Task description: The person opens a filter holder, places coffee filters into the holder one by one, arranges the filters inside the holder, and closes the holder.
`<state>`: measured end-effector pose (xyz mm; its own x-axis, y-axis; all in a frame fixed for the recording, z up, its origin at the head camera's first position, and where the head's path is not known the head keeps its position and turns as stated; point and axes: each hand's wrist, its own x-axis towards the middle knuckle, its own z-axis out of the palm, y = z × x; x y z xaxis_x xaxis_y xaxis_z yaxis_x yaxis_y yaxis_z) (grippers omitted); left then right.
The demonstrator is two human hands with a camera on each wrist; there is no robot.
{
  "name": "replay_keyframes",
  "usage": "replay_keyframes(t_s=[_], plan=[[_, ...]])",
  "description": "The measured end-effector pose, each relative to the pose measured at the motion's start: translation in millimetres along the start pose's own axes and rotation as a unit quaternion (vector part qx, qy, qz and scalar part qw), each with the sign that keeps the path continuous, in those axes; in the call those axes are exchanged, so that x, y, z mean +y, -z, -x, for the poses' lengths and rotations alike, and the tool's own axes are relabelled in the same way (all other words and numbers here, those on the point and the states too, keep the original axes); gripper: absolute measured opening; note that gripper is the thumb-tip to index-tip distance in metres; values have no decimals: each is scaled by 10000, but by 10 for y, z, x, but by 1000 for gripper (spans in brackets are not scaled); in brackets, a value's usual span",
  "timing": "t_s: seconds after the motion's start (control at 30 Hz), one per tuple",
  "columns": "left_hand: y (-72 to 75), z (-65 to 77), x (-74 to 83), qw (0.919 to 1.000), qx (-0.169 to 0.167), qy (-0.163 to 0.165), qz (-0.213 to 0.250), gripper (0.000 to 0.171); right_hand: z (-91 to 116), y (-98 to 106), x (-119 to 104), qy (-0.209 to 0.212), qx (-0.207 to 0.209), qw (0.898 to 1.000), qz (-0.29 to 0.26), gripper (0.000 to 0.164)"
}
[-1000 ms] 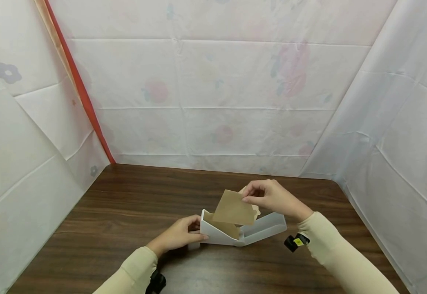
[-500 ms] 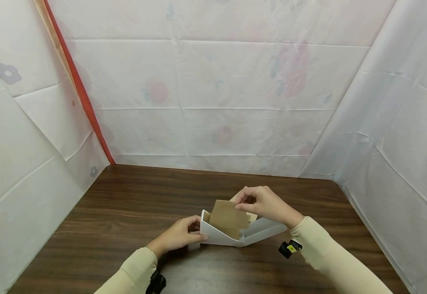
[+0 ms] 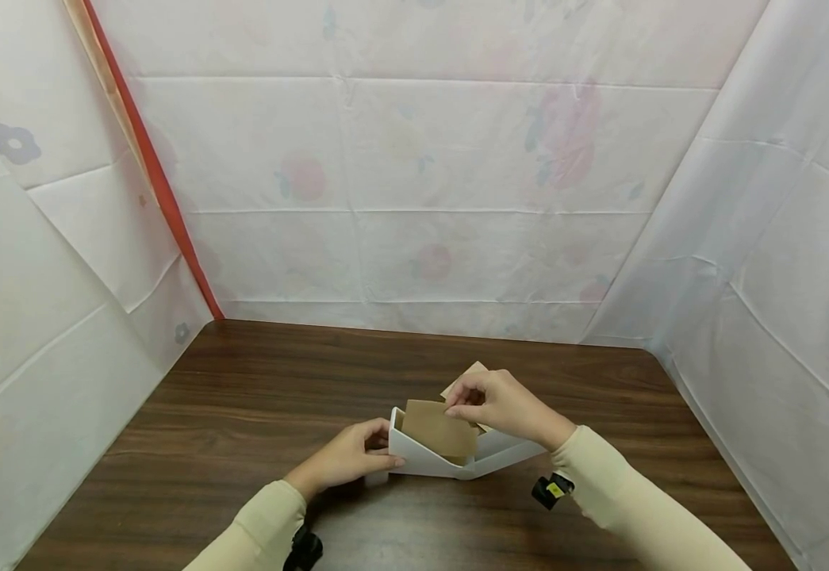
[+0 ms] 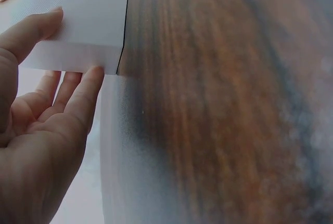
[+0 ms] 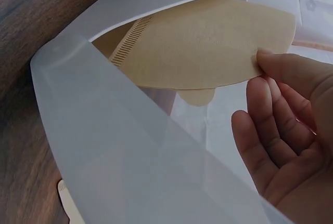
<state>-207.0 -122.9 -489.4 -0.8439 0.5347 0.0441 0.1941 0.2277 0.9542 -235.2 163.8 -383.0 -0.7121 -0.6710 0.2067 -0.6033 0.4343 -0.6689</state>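
A tan paper coffee filter (image 3: 437, 428) with a crimped edge and a small rounded tab stands tilted, its lower part inside a white box (image 3: 421, 458). My right hand (image 3: 505, 406) pinches the filter's upper right corner between thumb and fingers. The box's translucent lid (image 5: 130, 141) is swung open to the right. At the box's left end, my left hand (image 3: 346, 454) grips it, the thumb on the front face and the fingers against the end wall (image 4: 73, 57). More tan paper inside is mostly hidden behind the held filter.
Behind the box, another tan paper piece (image 3: 473, 369) shows past my right hand. A crimped tan edge (image 5: 70, 203) lies on the wooden table (image 3: 257, 396) by the lid in the right wrist view. White patterned cloth (image 3: 385, 159) encloses the back and sides.
My right hand has moved down and left, lowering the coffee filter deeper into the box. My left hand and the box have stayed in place.
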Motion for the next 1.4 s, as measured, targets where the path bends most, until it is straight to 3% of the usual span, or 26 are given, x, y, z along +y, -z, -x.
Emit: replay_keyframes(t_s=[0.77,1.4], plan=[[4,-17,-28,9997,38,-31,-231,35,-12,-120,5,-164,-522,9983,206,8],[-2,-22,-26,9997,47,-12,-244,34,-19,-229,24,-26,-666,9970,402,11]])
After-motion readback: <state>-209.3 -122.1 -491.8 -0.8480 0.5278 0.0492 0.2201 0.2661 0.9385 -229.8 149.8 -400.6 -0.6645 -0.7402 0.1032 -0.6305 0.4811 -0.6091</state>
